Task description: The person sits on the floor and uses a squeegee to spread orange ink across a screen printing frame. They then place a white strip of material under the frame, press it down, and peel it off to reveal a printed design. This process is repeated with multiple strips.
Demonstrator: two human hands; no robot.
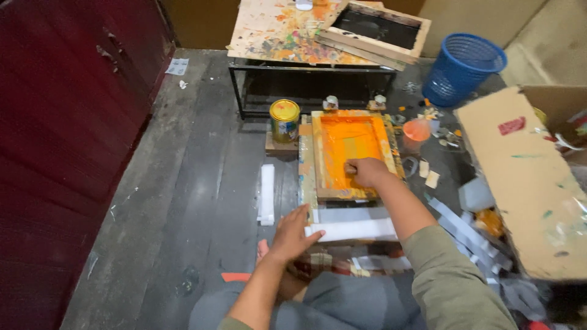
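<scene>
Bright orange ink across wooden-framed printing screen (348,146); yellow-lidded round tin can (285,120); blue mesh plastic basket (463,67); multicoloured paint splatter on plywood board (275,30); grey plank floor (183,183).

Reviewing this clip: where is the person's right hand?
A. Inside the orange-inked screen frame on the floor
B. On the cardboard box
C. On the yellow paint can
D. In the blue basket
A: the right hand is closed in a fist near the lower edge of the orange-inked screen frame, while the left hand rests on white paper strips in front of it.
</scene>
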